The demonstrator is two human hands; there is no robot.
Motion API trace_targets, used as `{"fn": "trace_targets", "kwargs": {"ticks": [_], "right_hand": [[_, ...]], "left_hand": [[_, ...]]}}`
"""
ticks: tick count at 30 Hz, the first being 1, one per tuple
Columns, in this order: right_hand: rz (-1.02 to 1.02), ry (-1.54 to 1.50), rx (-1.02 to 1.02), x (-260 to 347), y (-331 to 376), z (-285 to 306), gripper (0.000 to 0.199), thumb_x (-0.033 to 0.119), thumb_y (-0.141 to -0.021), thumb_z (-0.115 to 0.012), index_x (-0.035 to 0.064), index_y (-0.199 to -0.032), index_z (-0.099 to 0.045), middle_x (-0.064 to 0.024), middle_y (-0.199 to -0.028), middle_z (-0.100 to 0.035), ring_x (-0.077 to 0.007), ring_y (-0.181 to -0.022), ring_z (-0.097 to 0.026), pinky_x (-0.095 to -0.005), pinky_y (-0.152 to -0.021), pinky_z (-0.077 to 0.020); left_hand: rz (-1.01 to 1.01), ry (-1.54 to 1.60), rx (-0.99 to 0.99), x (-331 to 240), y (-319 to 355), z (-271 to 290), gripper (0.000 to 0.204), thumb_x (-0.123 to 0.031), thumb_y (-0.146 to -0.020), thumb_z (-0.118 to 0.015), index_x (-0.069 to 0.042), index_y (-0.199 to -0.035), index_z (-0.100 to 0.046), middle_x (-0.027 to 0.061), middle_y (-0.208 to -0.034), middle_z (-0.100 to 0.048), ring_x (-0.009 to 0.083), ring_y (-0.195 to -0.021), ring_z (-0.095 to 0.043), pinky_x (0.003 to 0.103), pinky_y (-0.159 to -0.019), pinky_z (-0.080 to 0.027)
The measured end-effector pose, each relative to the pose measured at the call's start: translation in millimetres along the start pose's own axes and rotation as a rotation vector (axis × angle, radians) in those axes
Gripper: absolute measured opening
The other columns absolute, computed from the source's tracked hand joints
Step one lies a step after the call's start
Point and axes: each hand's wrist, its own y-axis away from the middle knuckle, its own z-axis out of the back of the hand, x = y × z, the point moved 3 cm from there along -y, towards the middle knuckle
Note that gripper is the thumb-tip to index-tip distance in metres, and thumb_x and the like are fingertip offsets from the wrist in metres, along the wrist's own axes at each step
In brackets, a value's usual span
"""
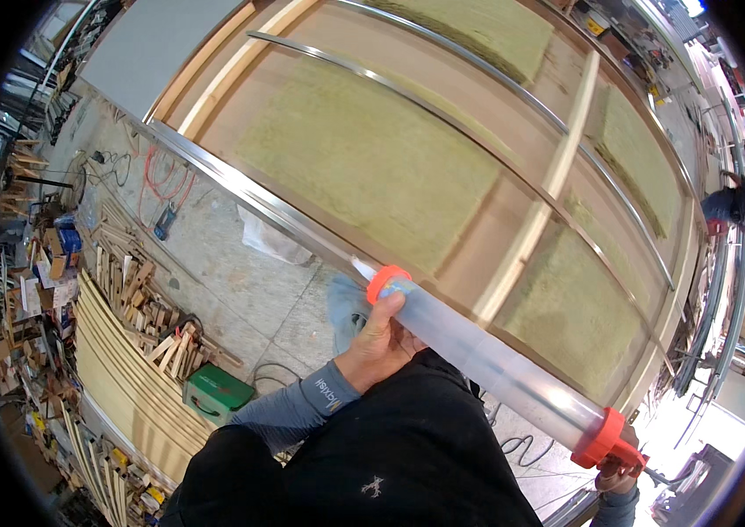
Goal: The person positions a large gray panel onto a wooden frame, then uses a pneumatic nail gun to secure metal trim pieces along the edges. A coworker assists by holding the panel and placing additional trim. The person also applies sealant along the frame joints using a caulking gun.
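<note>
Translucent, smooth plastic on the caulking gun tube (495,360), glossy orange plastic caps. Shiny metal along the frame rail (241,189). Rough, fibrous, matt insulation slabs (372,158) between pale bare wood battens (539,202). Dull, stained concrete floor (241,281). Matt black cloth below.

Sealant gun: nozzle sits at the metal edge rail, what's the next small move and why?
Probably squeeze the trigger with the right hand while the left hand steadies the barrel. The sealant gun already has its nozzle tip at the metal rail along the panel's edge, and no bead is visible there.
</note>
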Motion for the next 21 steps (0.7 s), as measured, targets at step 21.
{"fn": "trace_targets", "kwargs": {"ticks": [21], "right_hand": [[0.161,-0.188,-0.167,-305,248,107,0.065,0.07,-0.101,-0.06,0.0069,-0.095,-0.071,-0.0086,-0.088,-0.068,-0.0299,-0.076,-0.066,-0.0415,-0.068,-0.0507]], "left_hand": [[0.217,-0.073,0.199,409,-32,-58,0.049,-0.05,-0.099,-0.076,-0.013,-0.13,-0.069,0.0036,-0.126,-0.076,0.0212,-0.117,-0.073,0.04,-0.1,-0.06]]}}
